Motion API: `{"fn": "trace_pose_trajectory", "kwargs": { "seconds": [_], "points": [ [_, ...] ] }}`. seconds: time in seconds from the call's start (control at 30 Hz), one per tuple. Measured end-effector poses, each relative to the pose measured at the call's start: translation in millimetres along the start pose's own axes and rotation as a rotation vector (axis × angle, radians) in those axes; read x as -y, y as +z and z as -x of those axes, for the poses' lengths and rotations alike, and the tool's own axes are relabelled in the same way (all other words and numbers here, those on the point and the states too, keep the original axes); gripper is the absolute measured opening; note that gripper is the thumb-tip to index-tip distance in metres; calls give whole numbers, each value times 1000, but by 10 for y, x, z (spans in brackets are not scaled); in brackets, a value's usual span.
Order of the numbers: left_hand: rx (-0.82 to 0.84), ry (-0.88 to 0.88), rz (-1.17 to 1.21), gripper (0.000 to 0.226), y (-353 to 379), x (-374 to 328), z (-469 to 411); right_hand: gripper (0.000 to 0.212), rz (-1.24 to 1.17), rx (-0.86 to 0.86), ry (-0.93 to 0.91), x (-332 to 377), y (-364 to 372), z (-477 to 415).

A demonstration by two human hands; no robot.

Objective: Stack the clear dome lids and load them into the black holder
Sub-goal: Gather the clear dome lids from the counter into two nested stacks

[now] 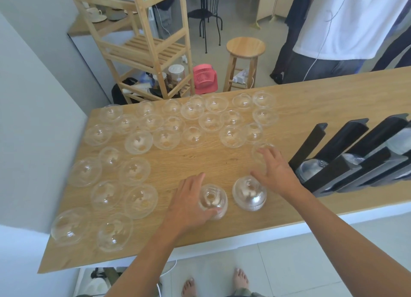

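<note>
Many clear dome lids (139, 142) lie spread over the wooden table (311, 110), dome side up. My left hand (189, 204) grips a short stack of lids (213, 200) near the front edge. A second stack of lids (249, 193) stands just to its right. My right hand (274, 170) reaches past that stack with fingers spread over a single lid (258, 152); it holds nothing. The black holder (347, 161) with slanted slots stands at the right, with some lids inside its slots.
A person in a white shirt (347, 23) stands beyond the table's far right. A wooden stool (244, 56), a pink fan (204, 77) and a wooden shelf unit (144, 43) are behind the table. A grey wall borders the left.
</note>
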State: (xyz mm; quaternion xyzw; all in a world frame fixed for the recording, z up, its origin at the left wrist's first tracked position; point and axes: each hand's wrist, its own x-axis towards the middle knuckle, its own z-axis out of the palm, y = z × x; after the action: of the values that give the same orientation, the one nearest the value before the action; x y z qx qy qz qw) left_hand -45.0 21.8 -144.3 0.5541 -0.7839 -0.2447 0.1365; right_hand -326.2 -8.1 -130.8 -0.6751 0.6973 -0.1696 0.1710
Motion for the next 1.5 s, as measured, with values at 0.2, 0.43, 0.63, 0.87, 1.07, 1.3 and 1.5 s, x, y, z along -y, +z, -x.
{"fn": "trace_pose_trajectory", "kwargs": {
  "seconds": [0.2,0.43,0.63,0.87,1.07,1.3,1.5],
  "points": [
    [-93,-14,17,89,-128,125,30,81,101,46,308,24,78,-463],
    [-217,-86,-20,76,-391,430,150,84,192,166,448,-17,161,-657],
    [-190,-44,-111,75,-606,426,-12,78,145,195,326,101,207,-618],
    [31,115,-381,98,-647,-31,-915,77,129,220,275,118,145,-572],
    [137,321,-669,101,-492,-453,-1668,81,157,242,273,29,126,-629],
    [227,438,-806,99,-197,-782,-2271,81,154,272,246,-93,134,-728],
    [296,375,-806,81,-13,-879,-2485,86,140,265,223,-168,153,-752]
  ]
}}
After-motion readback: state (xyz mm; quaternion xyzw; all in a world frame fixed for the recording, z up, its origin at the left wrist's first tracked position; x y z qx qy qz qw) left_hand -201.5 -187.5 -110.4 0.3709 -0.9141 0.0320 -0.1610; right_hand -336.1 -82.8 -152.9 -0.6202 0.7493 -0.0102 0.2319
